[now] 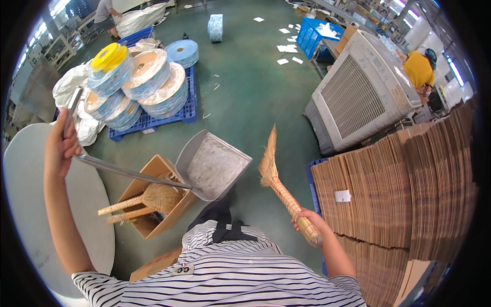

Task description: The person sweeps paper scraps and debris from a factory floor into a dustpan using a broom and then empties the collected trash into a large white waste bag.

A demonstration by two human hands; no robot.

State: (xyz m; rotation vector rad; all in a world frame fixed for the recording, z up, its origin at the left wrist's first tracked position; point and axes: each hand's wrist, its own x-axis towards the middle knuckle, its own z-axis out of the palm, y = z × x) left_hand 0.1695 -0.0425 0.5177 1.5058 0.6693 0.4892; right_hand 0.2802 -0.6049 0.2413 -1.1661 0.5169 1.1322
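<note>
My left hand (62, 146) is closed round the metal handle of a long-handled dustpan (217, 166). The grey pan hangs in front of me, its inside dusty and scuffed. My right hand (311, 225) grips a short straw hand broom (289, 197) near the butt of its wrapped handle, the bristles pointing away from me. Below the dustpan handle, a cardboard box (153, 230) on the floor holds more straw brooms (153, 200) with two handles sticking out.
Blue-white rolls (148, 74) are stacked on a blue pallet (192, 97) at far left. Flattened cardboard (368, 184) is piled at right beside a large air cooler (353, 94). White scraps (287, 48) lie near a blue crate (312, 36). Two other people (419, 69) are farther off.
</note>
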